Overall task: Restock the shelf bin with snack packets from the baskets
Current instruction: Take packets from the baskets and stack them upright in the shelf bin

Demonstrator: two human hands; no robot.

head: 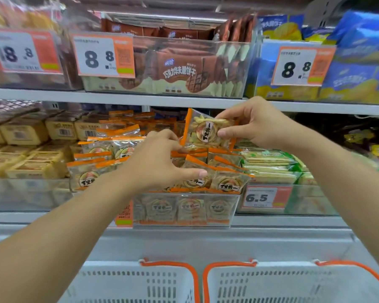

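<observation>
A clear shelf bin (184, 209) on the middle shelf is heaped with several orange-edged snack packets (225, 182). My right hand (256, 125) pinches one such packet (202, 130) above the heap, holding it upright by its right side. My left hand (160, 159) reaches over the pile, its fingertips touching the lower left corner of that packet, thumb stretched out to the right. Two white baskets with orange handles, the left basket (131, 283) and the right basket (293, 283), stand below at the bottom edge; their contents are out of sight.
Yellow packs (24, 132) fill the bin to the left, green packs (271, 165) the bin to the right, behind a 6.5 price tag (265, 196). The shelf above (140, 98) carries brown biscuit packs (179, 71) and blue packs (354, 62) close overhead.
</observation>
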